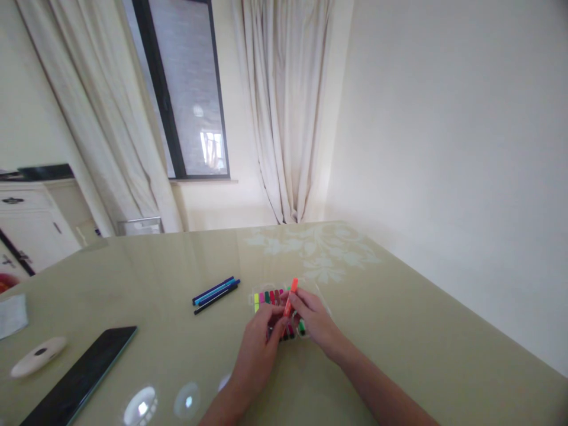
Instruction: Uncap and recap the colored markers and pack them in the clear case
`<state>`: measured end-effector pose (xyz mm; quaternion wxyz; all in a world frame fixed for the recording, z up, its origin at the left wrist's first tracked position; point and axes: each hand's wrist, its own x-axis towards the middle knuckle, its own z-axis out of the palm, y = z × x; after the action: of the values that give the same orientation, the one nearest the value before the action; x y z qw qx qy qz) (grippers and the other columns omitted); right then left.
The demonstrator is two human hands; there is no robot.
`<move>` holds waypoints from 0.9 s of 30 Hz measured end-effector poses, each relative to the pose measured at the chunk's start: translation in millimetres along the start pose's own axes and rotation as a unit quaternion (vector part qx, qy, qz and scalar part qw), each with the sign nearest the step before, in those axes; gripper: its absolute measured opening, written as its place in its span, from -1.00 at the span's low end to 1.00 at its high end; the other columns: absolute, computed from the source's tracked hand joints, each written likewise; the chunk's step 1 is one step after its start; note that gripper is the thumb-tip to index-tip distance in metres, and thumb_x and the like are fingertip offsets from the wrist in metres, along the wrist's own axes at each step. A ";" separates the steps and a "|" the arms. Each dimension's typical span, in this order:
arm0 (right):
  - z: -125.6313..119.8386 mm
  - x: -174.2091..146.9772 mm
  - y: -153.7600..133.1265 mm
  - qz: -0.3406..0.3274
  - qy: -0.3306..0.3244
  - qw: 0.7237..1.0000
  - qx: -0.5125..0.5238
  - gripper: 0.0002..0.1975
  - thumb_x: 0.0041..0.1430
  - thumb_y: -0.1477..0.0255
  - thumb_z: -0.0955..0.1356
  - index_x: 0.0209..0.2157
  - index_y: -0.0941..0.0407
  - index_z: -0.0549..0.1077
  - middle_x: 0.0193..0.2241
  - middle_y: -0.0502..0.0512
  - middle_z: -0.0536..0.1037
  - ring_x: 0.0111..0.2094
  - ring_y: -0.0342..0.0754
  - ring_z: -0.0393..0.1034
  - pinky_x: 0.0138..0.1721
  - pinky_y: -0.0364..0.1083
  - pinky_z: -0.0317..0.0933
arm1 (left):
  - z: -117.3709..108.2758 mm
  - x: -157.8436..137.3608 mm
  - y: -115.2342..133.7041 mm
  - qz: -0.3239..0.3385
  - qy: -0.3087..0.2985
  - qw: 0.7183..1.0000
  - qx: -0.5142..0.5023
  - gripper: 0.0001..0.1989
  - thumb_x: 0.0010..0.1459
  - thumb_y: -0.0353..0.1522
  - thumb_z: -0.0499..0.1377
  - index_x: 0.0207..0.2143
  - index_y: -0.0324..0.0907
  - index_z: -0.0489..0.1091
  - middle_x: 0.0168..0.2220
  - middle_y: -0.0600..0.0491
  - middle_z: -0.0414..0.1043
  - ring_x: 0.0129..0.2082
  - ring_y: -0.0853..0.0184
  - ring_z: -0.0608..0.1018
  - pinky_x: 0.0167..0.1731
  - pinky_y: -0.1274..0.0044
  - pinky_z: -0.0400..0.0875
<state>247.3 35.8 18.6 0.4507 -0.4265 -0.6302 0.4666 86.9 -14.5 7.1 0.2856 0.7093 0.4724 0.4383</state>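
Both hands hold an orange marker (293, 289) above a clear plastic case (252, 291) of coloured markers. My left hand (261, 334) pinches the marker's lower end, its fingers closed. The fingers of my right hand (314, 313) close on the upper part, near the cap. Under the hands, a row of markers (267, 297) in yellow, pink, green and red lies in the case, and darker ends show below. My hands hide the middle of the case. Left of it, several blue and black pens (216, 294) lie side by side on the table.
A black tablet (82, 376) lies at the front left of the glossy table (168, 266), beside a white oval object (39, 356). White cloth or tissue (12, 315) rests at the left edge. The wall (444, 148) runs along the table's right side.
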 end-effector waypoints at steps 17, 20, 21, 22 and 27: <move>-26.3 9.1 21.9 0.000 0.054 0.935 -0.352 -0.93 0.24 0.47 0.37 -0.28 0.11 0.53 -0.46 0.02 0.59 -0.42 -0.10 0.42 -0.33 -0.15 0.19 | 18.2 -2.1 -17.6 0.129 -0.107 0.932 0.322 -0.54 0.37 -0.44 0.09 0.24 0.09 0.37 0.21 0.10 0.47 0.19 0.18 0.45 0.21 0.25 0.33; -29.4 9.7 20.9 0.010 0.045 0.921 -0.386 -0.83 0.23 0.46 0.38 -0.47 0.11 0.49 -0.48 0.02 0.57 -0.44 -0.10 0.38 -0.35 -0.15 0.17 | 19.7 -4.2 -20.7 0.149 -0.109 0.919 0.348 -0.48 0.35 -0.50 0.05 0.27 0.15 0.33 0.23 0.08 0.43 0.21 0.15 0.42 0.21 0.24 0.31; -30.0 10.1 20.8 0.015 0.042 0.918 -0.395 -0.81 0.22 0.46 0.38 -0.49 0.11 0.49 -0.49 0.02 0.56 -0.44 -0.11 0.37 -0.35 -0.15 0.15 | 19.7 -4.6 -20.6 0.149 -0.111 0.918 0.349 -0.47 0.34 -0.50 0.05 0.26 0.16 0.34 0.23 0.08 0.41 0.22 0.15 0.40 0.21 0.24 0.30; -30.2 10.3 20.6 0.019 0.039 0.914 -0.404 -0.80 0.22 0.46 0.38 -0.50 0.11 0.49 -0.50 0.01 0.55 -0.44 -0.11 0.37 -0.36 -0.14 0.14 | 19.2 -4.6 -20.0 0.146 -0.113 0.920 0.346 -0.48 0.34 -0.50 0.05 0.24 0.17 0.35 0.23 0.09 0.41 0.22 0.15 0.40 0.21 0.24 0.29; -29.0 10.2 20.3 0.005 0.034 0.908 -0.417 -0.80 0.24 0.45 0.36 -0.47 0.11 0.52 -0.50 0.01 0.55 -0.45 -0.11 0.35 -0.37 -0.14 0.11 | 13.5 2.9 -9.4 0.116 -0.119 0.932 0.322 -0.53 0.34 -0.44 0.05 0.20 0.18 0.40 0.19 0.09 0.43 0.16 0.14 0.41 0.16 0.22 0.28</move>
<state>275.3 55.6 5.1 0.2508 -0.5946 -0.7492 0.1490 95.5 -8.1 -5.6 0.0435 0.8601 0.4652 0.2048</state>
